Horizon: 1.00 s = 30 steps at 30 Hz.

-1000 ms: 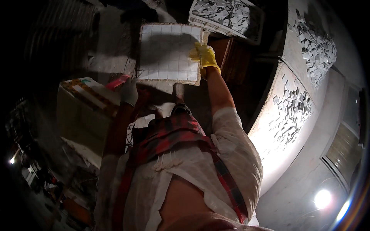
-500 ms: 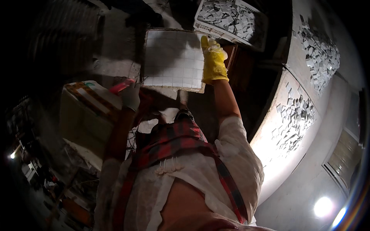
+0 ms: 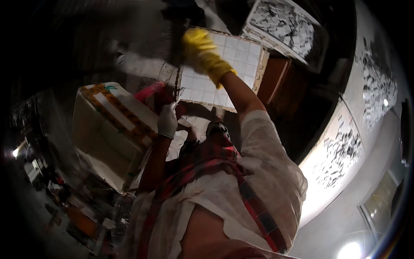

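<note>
A square board faced with a grid of white tiles (image 3: 241,56) lies in front of me, its edges rough and brownish. My right hand (image 3: 200,49), in a yellow glove, reaches across the far left part of the board. It is smeared by motion, so its fingers cannot be made out. My left hand (image 3: 167,120), in a whitish glove, is at the board's near left corner. Its fingers look closed there, but what they hold is hidden. Just beyond that hand is a pinkish-red thing (image 3: 148,93), too dark and blurred to name.
A foam box with brown tape (image 3: 99,134) stands at the left. A white crate (image 3: 258,38) of small loose tile pieces is at the far right. More pieces lie scattered on a pale surface (image 3: 321,151) to the right. A brown wooden piece (image 3: 274,80) stands beside the board.
My right hand has swept left from the board's right edge to its far left. My left hand has moved right to the board's near corner. The whole view has shifted and turned slightly.
</note>
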### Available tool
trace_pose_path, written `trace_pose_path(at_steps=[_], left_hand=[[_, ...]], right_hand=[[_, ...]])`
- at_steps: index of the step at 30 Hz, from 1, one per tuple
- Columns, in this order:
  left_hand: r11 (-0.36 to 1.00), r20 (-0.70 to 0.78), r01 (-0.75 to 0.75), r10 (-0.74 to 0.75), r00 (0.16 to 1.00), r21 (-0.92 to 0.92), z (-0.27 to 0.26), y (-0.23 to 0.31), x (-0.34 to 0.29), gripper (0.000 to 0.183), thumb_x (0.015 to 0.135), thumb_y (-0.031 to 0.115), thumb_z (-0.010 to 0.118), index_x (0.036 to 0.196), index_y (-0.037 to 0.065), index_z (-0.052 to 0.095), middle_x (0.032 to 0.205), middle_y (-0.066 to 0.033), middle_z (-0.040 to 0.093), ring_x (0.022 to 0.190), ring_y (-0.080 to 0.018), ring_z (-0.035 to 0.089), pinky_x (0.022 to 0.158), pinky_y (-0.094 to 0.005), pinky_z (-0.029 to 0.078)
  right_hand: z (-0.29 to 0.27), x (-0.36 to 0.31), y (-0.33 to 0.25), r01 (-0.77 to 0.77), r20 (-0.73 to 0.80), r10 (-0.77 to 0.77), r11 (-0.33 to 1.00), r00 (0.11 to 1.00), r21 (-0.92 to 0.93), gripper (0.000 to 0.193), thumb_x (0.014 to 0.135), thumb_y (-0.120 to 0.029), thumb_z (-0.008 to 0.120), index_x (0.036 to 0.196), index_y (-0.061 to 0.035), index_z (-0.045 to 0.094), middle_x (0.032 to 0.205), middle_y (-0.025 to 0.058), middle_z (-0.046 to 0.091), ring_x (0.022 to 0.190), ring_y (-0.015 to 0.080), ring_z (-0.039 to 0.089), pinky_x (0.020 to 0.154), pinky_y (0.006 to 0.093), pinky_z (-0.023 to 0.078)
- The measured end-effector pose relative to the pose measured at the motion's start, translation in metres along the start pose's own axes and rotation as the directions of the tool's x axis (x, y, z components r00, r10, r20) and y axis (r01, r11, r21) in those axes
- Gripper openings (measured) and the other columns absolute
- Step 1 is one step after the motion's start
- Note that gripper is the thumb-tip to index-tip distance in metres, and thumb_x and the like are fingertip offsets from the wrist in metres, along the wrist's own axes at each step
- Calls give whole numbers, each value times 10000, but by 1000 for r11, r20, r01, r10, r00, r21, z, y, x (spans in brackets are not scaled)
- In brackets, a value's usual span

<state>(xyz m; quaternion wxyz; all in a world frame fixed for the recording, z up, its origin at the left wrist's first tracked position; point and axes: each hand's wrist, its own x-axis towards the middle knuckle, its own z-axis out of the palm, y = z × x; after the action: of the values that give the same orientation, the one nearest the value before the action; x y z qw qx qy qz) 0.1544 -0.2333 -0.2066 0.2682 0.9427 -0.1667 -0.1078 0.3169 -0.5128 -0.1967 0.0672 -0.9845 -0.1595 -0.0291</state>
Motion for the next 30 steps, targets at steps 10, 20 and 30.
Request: trace_pose_path(at_steps=[10, 20, 30], left_hand=[[973, -14, 67, -71, 997, -219, 5, -14, -29, 275, 950, 110, 504, 1195, 28, 598, 988, -113, 658, 793, -193, 628, 699, -321, 513], [827, 155, 293, -249, 956, -480, -11, 14, -70, 306, 961, 111, 531, 1256, 39, 564, 1042, -95, 656, 733, -115, 573, 665, -282, 492], [754, 182, 482, -451, 874, -446, -31, 9, -78, 288, 951, 126, 535, 1213, 18, 586, 988, -73, 658, 765, -107, 589, 647, -259, 485]], right_hand=[[-62, -113, 57, -88, -12, 88, 964, 996, -251, 318, 879, -194, 567, 1164, -54, 570, 1127, 126, 595, 933, 236, 616, 785, 401, 542], [22, -125, 27, -302, -212, 308, 951, 927, 65, 410, 852, -204, 592, 1215, -17, 546, 1207, 143, 599, 1129, 264, 570, 952, 360, 486], [17, -66, -126, 112, -247, 10, 874, 969, 472, 449, 807, -267, 656, 1162, -10, 558, 1279, 180, 545, 1146, 361, 542, 978, 407, 456]])
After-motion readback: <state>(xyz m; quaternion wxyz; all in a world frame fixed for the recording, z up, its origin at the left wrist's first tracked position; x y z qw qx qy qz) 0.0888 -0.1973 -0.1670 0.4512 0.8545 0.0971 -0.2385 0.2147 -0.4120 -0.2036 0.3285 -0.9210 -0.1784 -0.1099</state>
